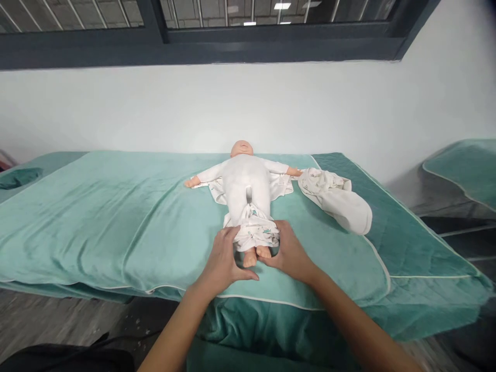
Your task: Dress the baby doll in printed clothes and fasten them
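Left grip (223, 261), right grip (291, 253) touch garment (256, 232) (cloth bundle (334, 200) beside doll (244, 175)).

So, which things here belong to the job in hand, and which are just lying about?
Job: left hand, right hand, doll, printed garment around its legs, printed cloth beneath its torso.

Apparently lying about: bundled cloth beside its hand, spread green bedcover.

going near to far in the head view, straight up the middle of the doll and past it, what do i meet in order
Pale front edge of the green cover, doll's bare feet, bunched printed cloth, doll's white torso, doll's head, white wall, dark window frame.
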Demonstrator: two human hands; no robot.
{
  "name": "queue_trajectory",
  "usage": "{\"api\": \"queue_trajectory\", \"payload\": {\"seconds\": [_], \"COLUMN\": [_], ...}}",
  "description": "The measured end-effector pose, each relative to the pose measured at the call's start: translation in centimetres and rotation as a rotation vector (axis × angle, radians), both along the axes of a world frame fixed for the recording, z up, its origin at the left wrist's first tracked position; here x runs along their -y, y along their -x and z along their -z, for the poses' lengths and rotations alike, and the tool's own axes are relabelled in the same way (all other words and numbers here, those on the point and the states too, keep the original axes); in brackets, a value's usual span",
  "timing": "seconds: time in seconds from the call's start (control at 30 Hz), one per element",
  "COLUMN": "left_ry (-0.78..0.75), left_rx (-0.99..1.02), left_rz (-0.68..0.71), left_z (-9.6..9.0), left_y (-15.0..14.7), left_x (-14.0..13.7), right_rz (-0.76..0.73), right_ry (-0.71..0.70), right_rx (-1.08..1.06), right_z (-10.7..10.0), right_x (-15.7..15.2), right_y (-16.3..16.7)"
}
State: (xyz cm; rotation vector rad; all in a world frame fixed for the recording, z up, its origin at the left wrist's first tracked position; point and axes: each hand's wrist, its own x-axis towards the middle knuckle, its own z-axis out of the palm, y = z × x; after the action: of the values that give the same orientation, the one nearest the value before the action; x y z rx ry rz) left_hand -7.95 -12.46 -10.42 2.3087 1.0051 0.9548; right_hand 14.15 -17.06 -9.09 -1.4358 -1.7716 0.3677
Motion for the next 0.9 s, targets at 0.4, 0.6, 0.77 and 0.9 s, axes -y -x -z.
{"api": "queue_trajectory", "payload": {"seconds": [0.4,0.6,0.77,0.9], "left_ry": [-0.008,0.349,0.514,0.570], "left_rx": [-0.227,-0.366,-0.371,-0.401], "left_rz": [-0.200,-0.261,-0.068,0.005], "left_z": [-3.8,-7.0,-9.0,-9.9], "left_y": [-0.4,0.4,1.2,1.4], "left_x": [0.2,1.2,1.4,2.0], "right_rz": [0.155,0.087,-0.077,-0.194], "right_ry": [0.268,0.418,0.618,0.781], "right_rx": [-0.004,0.148,0.013,-0.147], "right_z": [-2.0,-5.4,-8.2,-9.6], "right_x": [-0.4,0.9,1.6,2.2], "right_y": [0.0,0.3,0.0,-0.2]}}
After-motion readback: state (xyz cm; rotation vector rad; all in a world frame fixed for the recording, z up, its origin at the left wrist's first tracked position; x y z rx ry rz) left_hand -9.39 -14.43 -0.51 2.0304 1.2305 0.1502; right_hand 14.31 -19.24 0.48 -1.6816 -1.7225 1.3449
